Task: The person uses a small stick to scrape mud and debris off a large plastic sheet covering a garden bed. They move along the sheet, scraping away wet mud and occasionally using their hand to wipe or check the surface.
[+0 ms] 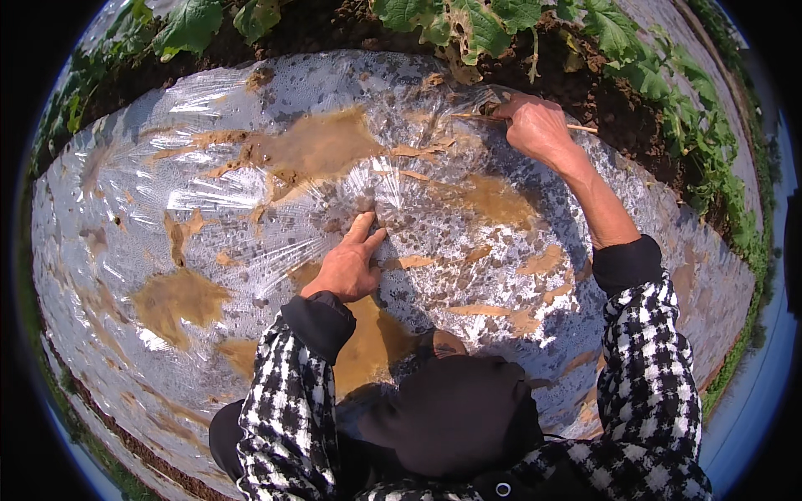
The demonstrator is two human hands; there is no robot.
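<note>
Under my left hand [351, 266] lies a sheet of clear plastic film [413, 338], spread over the ground and beaded with water drops. That hand presses its fingertips into the film, and creases fan out from the contact point. My right hand [536, 125] is at the film's far edge, its fingers curled around a thin wooden stick [583, 128] that shows on both sides of the fist. Crumpled film and something dark are at its fingertips, too small to tell. Muddy water [322, 141] sits in puddles on the film.
Leafy green plants [476, 28], some leaves yellowed and holed, grow along the far edge. Dark loose soil [626, 116] borders the film there. My dark-clad knee [457, 413] rests close in front of me. Another film-covered strip [664, 37] runs beyond the plants.
</note>
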